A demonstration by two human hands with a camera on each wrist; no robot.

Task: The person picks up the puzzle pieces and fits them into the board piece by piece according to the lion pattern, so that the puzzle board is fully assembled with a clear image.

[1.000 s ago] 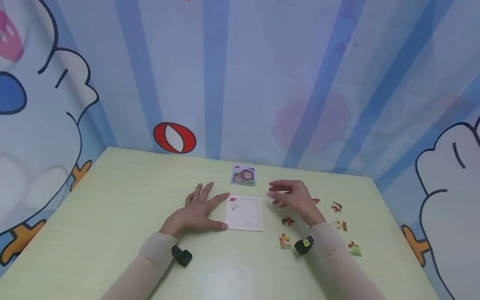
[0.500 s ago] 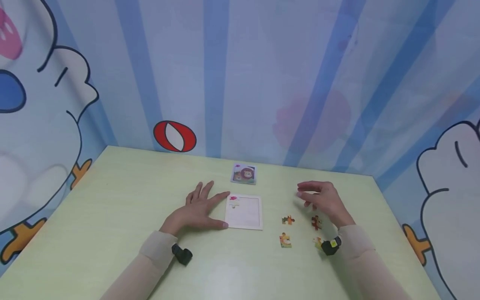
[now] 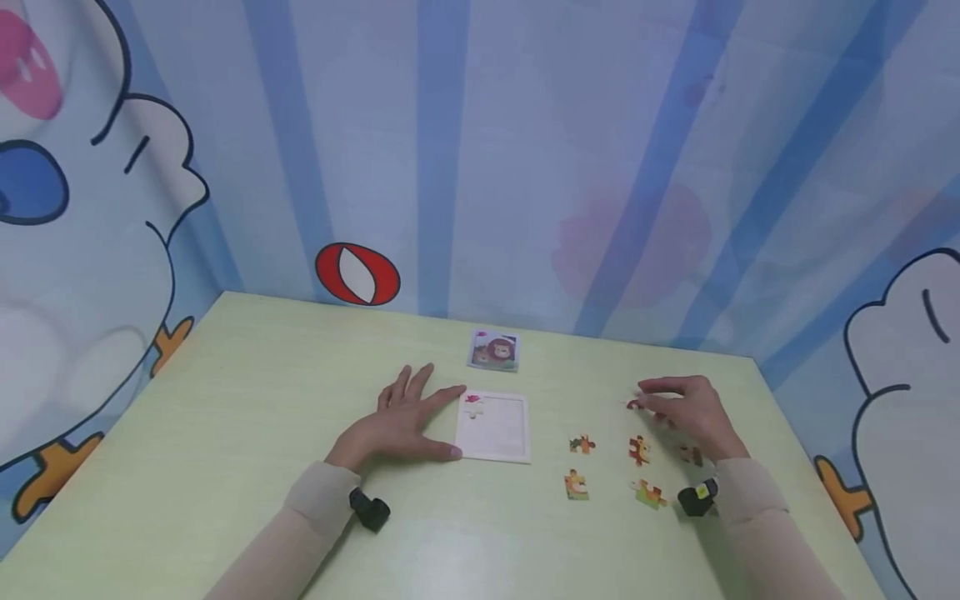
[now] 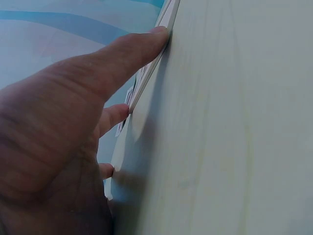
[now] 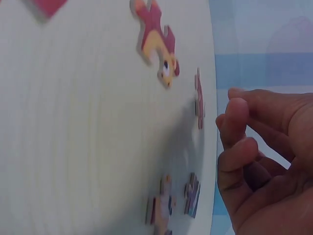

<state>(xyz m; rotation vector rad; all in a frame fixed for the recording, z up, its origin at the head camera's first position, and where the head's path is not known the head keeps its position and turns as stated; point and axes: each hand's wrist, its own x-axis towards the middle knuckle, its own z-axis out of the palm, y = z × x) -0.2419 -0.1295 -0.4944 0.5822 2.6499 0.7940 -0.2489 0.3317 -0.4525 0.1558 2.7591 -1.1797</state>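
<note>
My left hand (image 3: 397,429) lies with fingers spread at the left side of a shallow white puzzle tray (image 3: 498,433). Its thumb and index fingertip touch the tray's left edge, and the left wrist view shows the thumb (image 4: 132,49) against that edge. One puzzle piece (image 3: 474,407) sits in the tray's upper-left corner. Over at the right, my right hand (image 3: 693,408) hovers above the loose pieces with its fingers loosely bent. A reddish piece (image 3: 634,404) lies near its fingertips. In the right wrist view no piece shows between the fingers (image 5: 236,115), which are apart from the table.
Several more jigsaw pieces lie right of the tray, among them an orange one (image 3: 582,444), a lower one (image 3: 577,485) and a red-yellow one (image 3: 639,450). A lion picture card (image 3: 493,350) lies behind the tray. A printed curtain (image 3: 510,167) hangs along the table's back edge.
My right hand has moved rightward from beside the tray to above the loose pieces, uncovering the nearer ones. My left hand stays at the tray's edge.
</note>
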